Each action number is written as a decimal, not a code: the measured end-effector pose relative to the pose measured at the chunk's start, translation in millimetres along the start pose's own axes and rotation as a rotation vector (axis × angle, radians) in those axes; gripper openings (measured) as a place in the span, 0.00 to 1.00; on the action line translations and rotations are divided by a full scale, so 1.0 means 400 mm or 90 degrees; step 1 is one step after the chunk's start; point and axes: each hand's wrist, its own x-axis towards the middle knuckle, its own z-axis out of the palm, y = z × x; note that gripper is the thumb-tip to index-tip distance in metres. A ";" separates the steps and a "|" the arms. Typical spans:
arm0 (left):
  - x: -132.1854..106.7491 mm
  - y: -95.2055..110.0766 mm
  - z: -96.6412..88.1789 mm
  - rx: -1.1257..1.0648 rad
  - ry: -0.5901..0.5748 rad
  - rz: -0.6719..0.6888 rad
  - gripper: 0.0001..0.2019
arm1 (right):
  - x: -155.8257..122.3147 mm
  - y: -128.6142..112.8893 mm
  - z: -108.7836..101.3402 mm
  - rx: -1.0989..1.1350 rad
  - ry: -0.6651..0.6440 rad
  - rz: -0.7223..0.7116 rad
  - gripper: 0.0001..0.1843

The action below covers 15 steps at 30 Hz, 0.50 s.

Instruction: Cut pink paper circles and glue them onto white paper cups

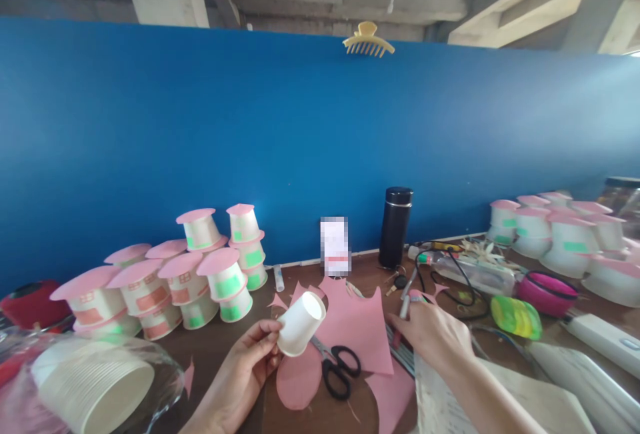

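Note:
A plain white paper cup is tilted in my left hand, whose thumb and fingers grip its side. Below the cup lie a round pink paper disc and scissors with black handles. My right hand reaches to the right of the pink paper sheet, with its fingers closed on a slim, pale pen. Several more pens or pencils lie beneath that hand. Part of the pen is hidden by the fingers.
Stacked cups with pink paper roofs stand at left, and more cups at right. A sleeve of nested cups lies front left. A black flask and a phone stand by the blue partition. Cables and pouches clutter the right.

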 end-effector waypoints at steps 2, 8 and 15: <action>0.000 -0.001 0.001 0.005 -0.005 0.004 0.06 | 0.001 -0.001 0.002 0.017 -0.006 0.001 0.16; -0.004 0.005 0.014 0.015 0.010 0.002 0.08 | 0.008 -0.003 0.004 0.087 -0.032 0.008 0.14; 0.015 -0.011 0.007 -0.031 0.034 -0.011 0.12 | 0.026 0.008 -0.004 0.270 -0.036 -0.062 0.29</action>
